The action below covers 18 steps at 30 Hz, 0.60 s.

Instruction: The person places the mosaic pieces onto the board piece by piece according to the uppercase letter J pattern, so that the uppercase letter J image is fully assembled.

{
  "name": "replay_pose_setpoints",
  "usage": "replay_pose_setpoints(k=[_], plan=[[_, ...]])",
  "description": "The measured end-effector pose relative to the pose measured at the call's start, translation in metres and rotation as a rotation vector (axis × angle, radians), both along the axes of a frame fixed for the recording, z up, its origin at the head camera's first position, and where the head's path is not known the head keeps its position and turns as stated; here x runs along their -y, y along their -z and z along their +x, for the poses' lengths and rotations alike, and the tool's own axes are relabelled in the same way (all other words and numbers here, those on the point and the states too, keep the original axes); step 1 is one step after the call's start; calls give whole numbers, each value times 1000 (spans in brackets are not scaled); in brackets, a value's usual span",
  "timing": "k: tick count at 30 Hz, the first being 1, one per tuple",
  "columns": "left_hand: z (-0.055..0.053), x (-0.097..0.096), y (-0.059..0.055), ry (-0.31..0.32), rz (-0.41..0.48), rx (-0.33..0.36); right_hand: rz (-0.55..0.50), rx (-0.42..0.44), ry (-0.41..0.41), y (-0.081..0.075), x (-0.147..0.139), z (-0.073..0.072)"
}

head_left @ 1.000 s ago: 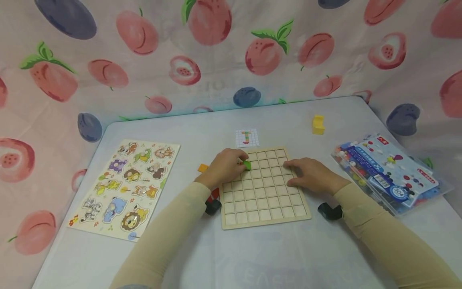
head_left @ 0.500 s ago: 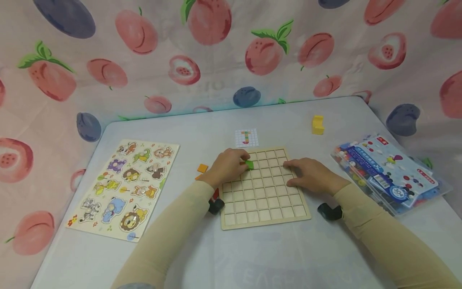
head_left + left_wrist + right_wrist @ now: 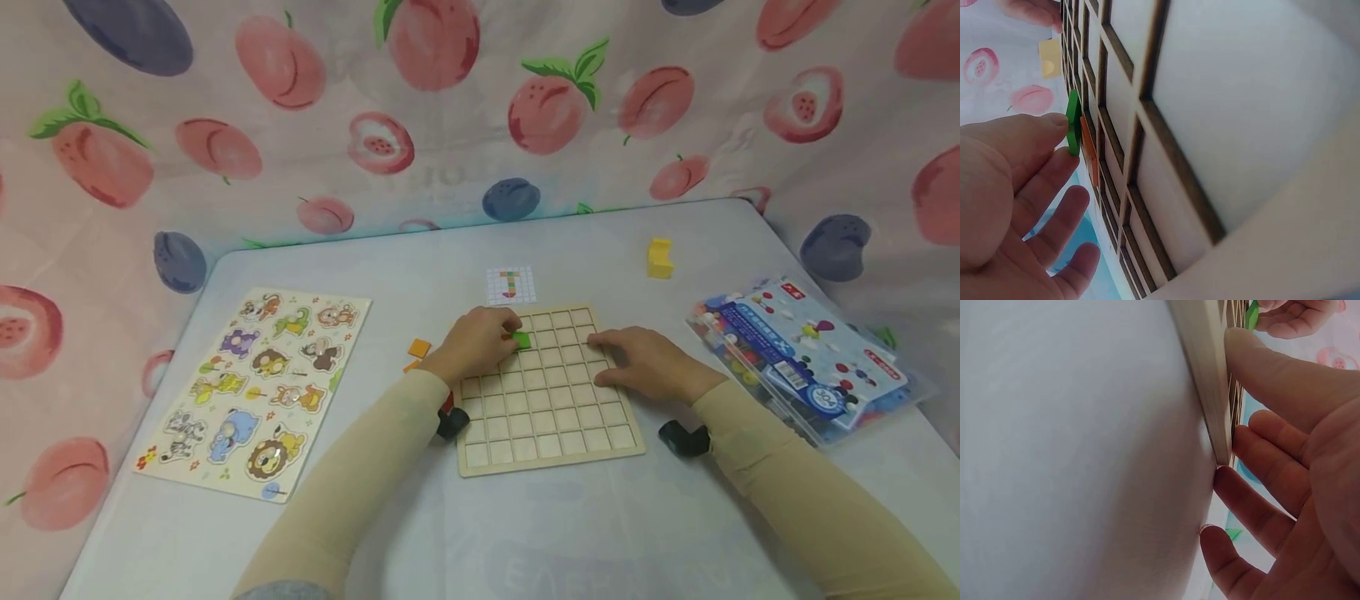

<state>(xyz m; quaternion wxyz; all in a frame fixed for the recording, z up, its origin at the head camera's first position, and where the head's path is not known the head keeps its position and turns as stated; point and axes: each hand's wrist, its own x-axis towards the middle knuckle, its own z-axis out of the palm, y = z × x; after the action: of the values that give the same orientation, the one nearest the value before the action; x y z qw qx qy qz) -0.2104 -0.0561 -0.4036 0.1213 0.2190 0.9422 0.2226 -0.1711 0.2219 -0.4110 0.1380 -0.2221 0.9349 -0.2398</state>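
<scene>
A wooden grid board [image 3: 551, 400] lies flat on the table. Over its far left part, my left hand [image 3: 476, 343] pinches a small green square tile [image 3: 522, 340] between thumb and forefinger. In the left wrist view the green tile stands on edge to the camera, just beside an orange tile [image 3: 1089, 151] that sits in a cell of the board. My right hand [image 3: 647, 360] rests at the board's right edge, its fingers extended. The right wrist view has the thumb [image 3: 1272, 365] on the board's top and fingertips against its side.
Loose orange tiles [image 3: 420, 348] lie left of the board, partly behind the left arm. A printed pattern card [image 3: 511, 286] is beyond it. An animal puzzle [image 3: 255, 392] lies at left, a yellow block [image 3: 660, 259] far right, a plastic box [image 3: 810, 358] at right.
My left hand has shifted very slightly right with the green tile, which has turned and shows more of its face. The right hand stays at the board's edge.
</scene>
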Motion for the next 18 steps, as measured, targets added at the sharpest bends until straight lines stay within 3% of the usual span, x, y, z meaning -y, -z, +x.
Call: replay_pose_setpoints(k=[18], plan=[[-2, -6, 0, 13, 22, 5, 1, 4, -3, -1, 0, -2]])
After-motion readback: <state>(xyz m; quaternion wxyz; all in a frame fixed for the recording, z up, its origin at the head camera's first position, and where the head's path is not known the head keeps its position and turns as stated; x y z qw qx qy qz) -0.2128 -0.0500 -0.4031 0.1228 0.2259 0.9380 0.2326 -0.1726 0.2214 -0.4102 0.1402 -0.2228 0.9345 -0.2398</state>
